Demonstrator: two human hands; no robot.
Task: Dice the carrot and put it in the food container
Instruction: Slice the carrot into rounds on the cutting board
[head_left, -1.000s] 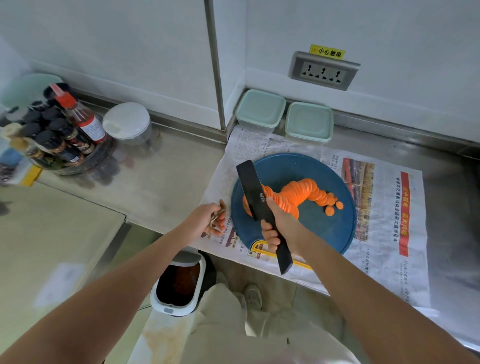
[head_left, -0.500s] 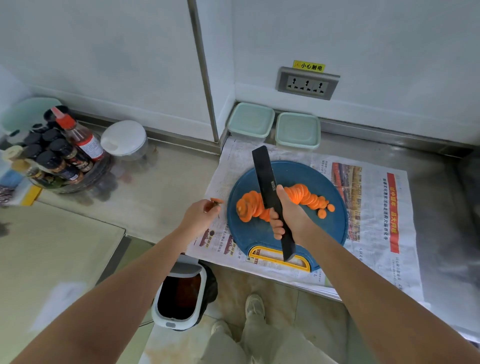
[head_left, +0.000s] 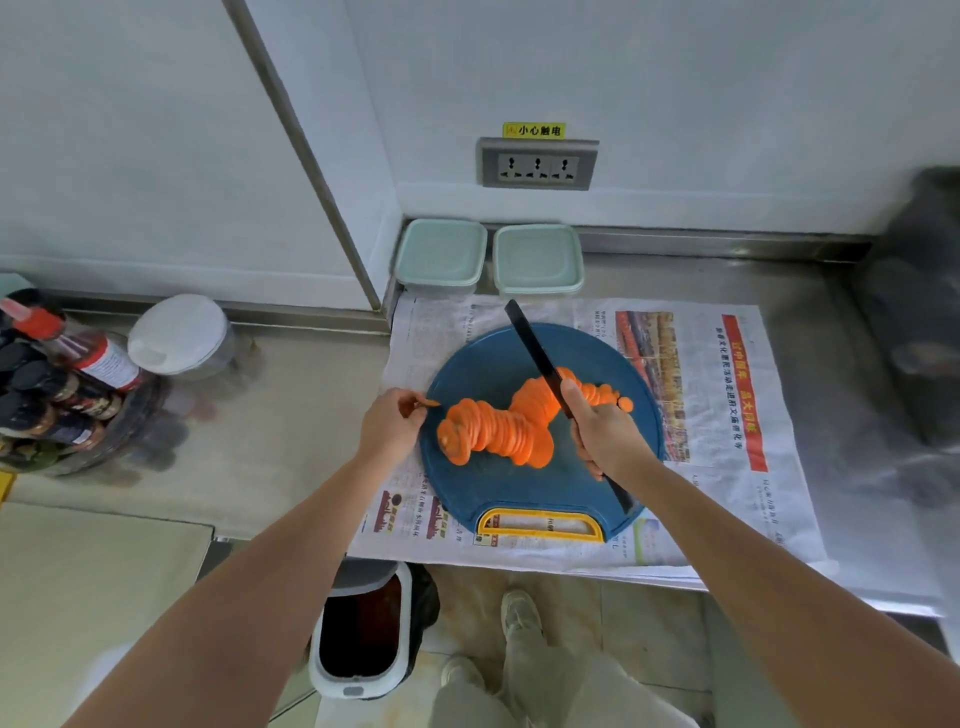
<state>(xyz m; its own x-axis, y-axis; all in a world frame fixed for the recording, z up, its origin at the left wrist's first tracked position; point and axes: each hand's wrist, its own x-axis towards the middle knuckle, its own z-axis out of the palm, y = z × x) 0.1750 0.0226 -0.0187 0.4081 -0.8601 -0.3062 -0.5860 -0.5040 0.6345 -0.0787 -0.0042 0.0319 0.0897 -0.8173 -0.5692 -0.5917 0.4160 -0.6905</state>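
Nearest, on the floor below the counter edge, a white bin (head_left: 363, 636) with a dark inside is seen, and a shoe (head_left: 519, 616) beside it. On the steel counter (head_left: 291, 415) a newspaper (head_left: 727, 493) is spread, and a round blue board (head_left: 519, 488) is laid on it, its yellow handle (head_left: 540, 526) turned towards the person.

The carrot (head_left: 493, 431) is found on the middle of the board, cut into rounds that lean on one another in a bent row running from left to right. One loose slice (head_left: 626, 403) is seen at the right end of the row.

The knife (head_left: 530, 340) is gripped by the right hand (head_left: 605, 434), the fingers wrapped round the grip and the forefinger laid along the back of the blade. The black blade is held tilted above the right part of the row, its tip pointing away and to the left.

The left hand (head_left: 390, 427) is held at the left rim of the board. A small carrot scrap (head_left: 430, 403) is pinched between its thumb and fingertips, just beside the left end of the row.

Further off, at the left, a jar (head_left: 179, 335) with a white lid is set beside a rack of bottles (head_left: 57, 384). Behind the newspaper, against the wall, two containers (head_left: 441, 254) with pale green lids on are placed side by side, well apart from the carrot. Above them a socket (head_left: 537, 166) is fixed in the wall.
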